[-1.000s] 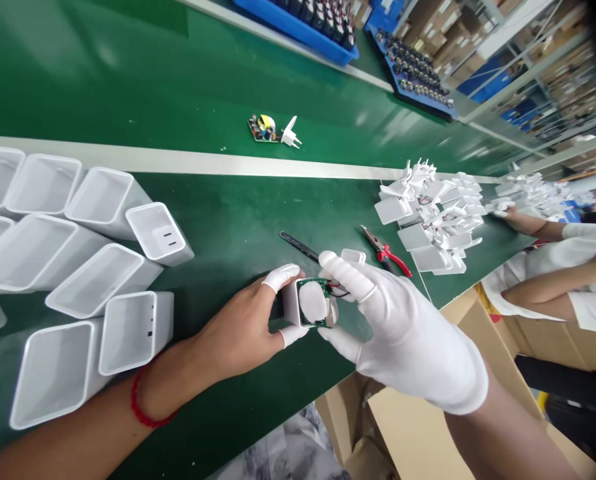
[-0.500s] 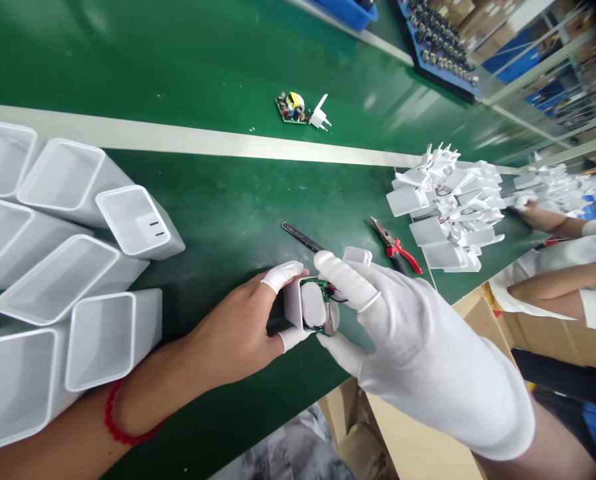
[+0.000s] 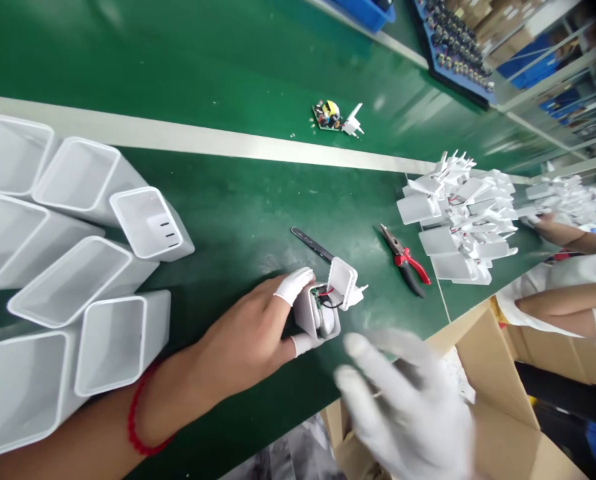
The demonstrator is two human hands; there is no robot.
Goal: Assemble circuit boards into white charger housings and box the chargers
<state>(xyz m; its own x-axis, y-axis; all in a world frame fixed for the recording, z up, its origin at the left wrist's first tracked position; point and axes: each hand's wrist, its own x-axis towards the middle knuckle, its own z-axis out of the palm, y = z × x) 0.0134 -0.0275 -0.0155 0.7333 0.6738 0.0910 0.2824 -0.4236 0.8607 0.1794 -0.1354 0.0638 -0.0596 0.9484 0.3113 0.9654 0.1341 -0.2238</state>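
Note:
My left hand (image 3: 245,330), with white finger cots on its thumb and a finger, grips a small white plastic charger housing (image 3: 305,312) on the green bench. A circuit board with a pale rounded part (image 3: 327,320) sits inside the housing. Red and black wires run from it to a white plug cap (image 3: 343,283) that hangs tilted outside the mouth. My right hand (image 3: 403,407), in a white glove and blurred, is apart from the housing at the lower right, fingers spread and nothing seen in them. Black tweezers (image 3: 311,243) lie just beyond the cap.
Several open white housings (image 3: 143,223) stand at the left. Red-handled pliers (image 3: 405,260) lie right of the tweezers, before a heap of white plug parts (image 3: 465,217). A loose circuit board (image 3: 327,115) lies farther back. A cardboard box (image 3: 503,400) and a co-worker's arm (image 3: 568,300) are at right.
My right hand has let go of the board and drawn back toward the lower right. The board sits deeper in the housing. The view has shifted slightly.

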